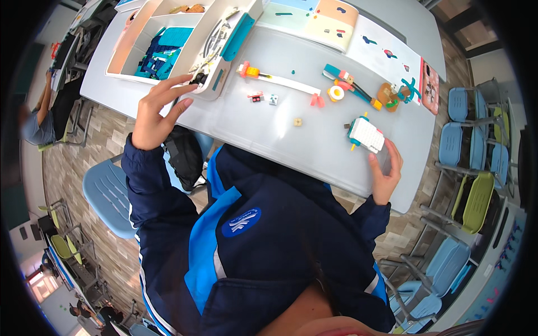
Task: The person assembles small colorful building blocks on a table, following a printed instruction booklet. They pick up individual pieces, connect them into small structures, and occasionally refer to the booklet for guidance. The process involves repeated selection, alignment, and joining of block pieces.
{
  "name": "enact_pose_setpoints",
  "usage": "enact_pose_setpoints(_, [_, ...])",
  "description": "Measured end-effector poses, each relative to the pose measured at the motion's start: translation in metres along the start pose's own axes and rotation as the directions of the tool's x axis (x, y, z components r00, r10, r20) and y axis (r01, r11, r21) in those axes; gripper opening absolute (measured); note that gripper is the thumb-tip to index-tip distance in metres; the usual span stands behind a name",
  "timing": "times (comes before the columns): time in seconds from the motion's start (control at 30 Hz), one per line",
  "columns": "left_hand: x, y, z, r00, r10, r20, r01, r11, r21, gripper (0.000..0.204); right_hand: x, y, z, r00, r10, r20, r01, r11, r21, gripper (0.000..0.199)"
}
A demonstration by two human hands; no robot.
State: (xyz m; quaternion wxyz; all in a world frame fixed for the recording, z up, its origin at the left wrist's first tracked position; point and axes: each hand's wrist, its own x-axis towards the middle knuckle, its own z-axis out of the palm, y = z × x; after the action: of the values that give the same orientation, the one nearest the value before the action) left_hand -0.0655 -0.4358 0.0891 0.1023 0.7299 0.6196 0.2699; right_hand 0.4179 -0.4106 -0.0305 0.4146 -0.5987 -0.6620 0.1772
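At upper left the left hand (157,112) is held spread by the tray (208,94), and at right the right hand (386,175), wide, beside the white block (366,135).

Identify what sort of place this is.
Probably a classroom or brick-building workshop: light-blue plastic chairs and lime-green plastic chairs stand nearby, and a white compartmented plastic bin of teal plastic bricks sits beside an open illustrated paper booklet on the pale-grey table.

Head-worn fisheye view — upright, facing steeply down, close above the dark jacket (280,224), table (106,89) ahead
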Motion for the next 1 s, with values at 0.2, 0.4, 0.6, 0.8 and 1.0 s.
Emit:
enact_pose_setpoints(0.2, [0.042,-0.023,-0.024,0.97,0.237,-0.056,-0.233,0.97,0.073,0.023,-0.005,-0.017,-0.001,0.994,-0.025,-0.102,0.013,0.992,-0.123,0.044])
enact_pose_setpoints(0.4, [0.078,-0.021,0.008,0.861,0.493,0.127,-0.507,0.854,0.118,0.036,0.004,-0.11,0.028,0.986,-0.166,-0.008,0.163,0.977,-0.138,0.03])
enact_pose_setpoints(0.6, [0.118,-0.012,0.06,0.766,0.538,0.351,-0.636,0.712,0.297,0.046,0.024,-0.14,0.059,0.937,-0.313,0.152,0.342,0.91,-0.234,0.03])
enact_pose_setpoints(0.8, [0.132,-0.011,0.095,0.728,0.449,0.519,-0.669,0.632,0.392,0.019,0.031,-0.123,0.047,0.949,-0.257,0.184,0.3,0.917,-0.264,0.032])
enact_pose_setpoints(1.0, [0.133,-0.007,0.109,0.75,0.324,0.577,-0.586,0.73,0.351,0.015,0.048,-0.103,0.067,0.929,-0.253,0.27,0.295,0.947,-0.125,0.036])
